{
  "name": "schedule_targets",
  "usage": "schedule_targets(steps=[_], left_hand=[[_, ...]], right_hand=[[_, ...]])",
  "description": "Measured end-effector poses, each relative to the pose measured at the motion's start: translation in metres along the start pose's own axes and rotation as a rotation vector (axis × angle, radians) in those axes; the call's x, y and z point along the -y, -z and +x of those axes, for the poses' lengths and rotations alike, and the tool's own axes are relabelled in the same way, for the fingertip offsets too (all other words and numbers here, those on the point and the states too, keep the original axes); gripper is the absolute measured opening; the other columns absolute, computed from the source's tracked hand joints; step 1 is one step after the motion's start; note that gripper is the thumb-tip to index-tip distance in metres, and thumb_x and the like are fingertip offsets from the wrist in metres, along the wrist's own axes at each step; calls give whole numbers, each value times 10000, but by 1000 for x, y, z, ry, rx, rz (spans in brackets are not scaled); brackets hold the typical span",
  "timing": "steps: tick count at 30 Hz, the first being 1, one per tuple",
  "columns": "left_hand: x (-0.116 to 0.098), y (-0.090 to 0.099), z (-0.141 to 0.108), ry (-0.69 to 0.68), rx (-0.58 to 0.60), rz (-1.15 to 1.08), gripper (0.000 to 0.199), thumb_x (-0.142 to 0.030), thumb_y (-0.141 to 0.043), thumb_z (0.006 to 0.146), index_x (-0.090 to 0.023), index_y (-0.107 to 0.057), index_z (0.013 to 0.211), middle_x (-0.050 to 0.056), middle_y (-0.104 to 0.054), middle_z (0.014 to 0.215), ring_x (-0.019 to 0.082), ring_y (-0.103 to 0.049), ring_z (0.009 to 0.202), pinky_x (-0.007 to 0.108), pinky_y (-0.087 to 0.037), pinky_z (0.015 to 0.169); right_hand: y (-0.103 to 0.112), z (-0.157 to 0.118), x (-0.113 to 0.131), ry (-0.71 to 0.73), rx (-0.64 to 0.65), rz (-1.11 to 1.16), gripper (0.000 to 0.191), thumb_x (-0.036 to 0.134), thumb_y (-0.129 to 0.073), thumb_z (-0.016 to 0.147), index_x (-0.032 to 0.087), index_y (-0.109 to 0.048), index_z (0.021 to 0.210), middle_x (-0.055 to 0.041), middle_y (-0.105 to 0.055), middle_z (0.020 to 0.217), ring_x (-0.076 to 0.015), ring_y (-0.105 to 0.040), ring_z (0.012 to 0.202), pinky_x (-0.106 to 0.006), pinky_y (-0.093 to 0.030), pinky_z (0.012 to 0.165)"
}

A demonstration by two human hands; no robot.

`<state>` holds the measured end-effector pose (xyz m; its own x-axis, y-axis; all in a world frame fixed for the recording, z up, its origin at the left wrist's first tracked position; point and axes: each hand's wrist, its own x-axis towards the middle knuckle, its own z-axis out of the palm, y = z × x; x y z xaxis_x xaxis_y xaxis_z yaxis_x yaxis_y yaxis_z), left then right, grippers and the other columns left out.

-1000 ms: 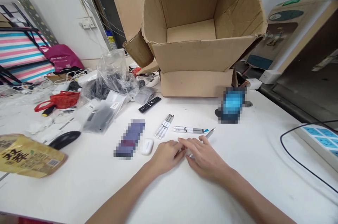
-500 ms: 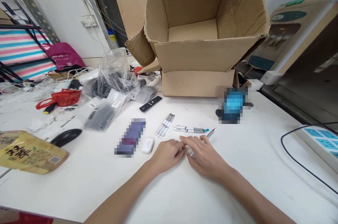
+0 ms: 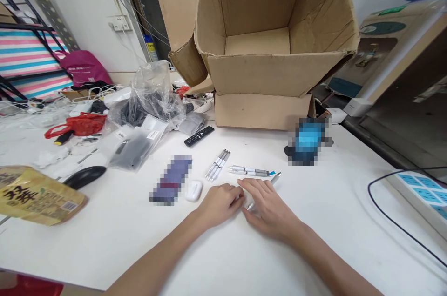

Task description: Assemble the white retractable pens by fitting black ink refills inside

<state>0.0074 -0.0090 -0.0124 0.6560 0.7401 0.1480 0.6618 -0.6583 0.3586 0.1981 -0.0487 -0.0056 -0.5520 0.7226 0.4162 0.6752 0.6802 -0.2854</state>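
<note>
My left hand (image 3: 222, 204) rests on the white table with its fingers curled in and the thumb by the index finger; whatever lies inside is hidden. Beside it, my right hand (image 3: 268, 205) lies over a silver-and-white pen (image 3: 275, 178), fingers stretched out and thumb apart. Both ends of that pen show, while its middle is covered by the hand. Just beyond are more pens (image 3: 247, 170) lying sideways, one with a blue tab. Another group of pens (image 3: 218, 164) lies slanted to their left. A white earbud case (image 3: 193, 191) sits left of my left hand.
A large open cardboard box (image 3: 261, 110) stands at the back. A blurred-out phone-like item (image 3: 171, 180), a black remote (image 3: 199, 136), plastic-bagged goods (image 3: 136, 147) and a yellow pouch (image 3: 42, 196) are leftward. Rightward are a pixelated device (image 3: 307, 141), a black cable (image 3: 370, 189) and a power strip (image 3: 424, 189).
The pen under my right hand has shifted: its far end now reaches less far out and looks blunter, and more of its near end shows. My left hand has barely moved.
</note>
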Motion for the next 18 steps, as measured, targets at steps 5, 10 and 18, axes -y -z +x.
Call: schedule_targets(steps=[5, 10, 18], left_hand=[[-1, 2, 1, 11, 14, -29, 199, -278, -436, 924, -217, -620, 878, -3, -679, 764, 146, -598, 675, 248, -414, 587], [0, 1, 0, 17, 14, -17, 202, -297, -440, 926, -218, -615, 861, -1, -674, 754, 150, -607, 683, 246, -412, 581], [1, -1, 0, 22, 11, -11, 187, -290, -441, 918, -220, -609, 873, 1, -686, 784, 157, -619, 713, 251, -421, 606]], right_hand=[[1, 1, 1, 25, -17, -9, 605, 128, -492, 844, 186, -328, 1423, -135, -558, 1285, -282, -524, 1120, -441, -437, 876], [2, 1, 2, 24, -10, 10, 600, 143, -481, 857, 188, -317, 1432, -140, -557, 1276, -285, -520, 1113, -441, -435, 873], [3, 2, 2, 28, 1, -12, 568, 196, -515, 878, 172, -336, 1417, -138, -550, 1284, -281, -514, 1097, -438, -429, 876]])
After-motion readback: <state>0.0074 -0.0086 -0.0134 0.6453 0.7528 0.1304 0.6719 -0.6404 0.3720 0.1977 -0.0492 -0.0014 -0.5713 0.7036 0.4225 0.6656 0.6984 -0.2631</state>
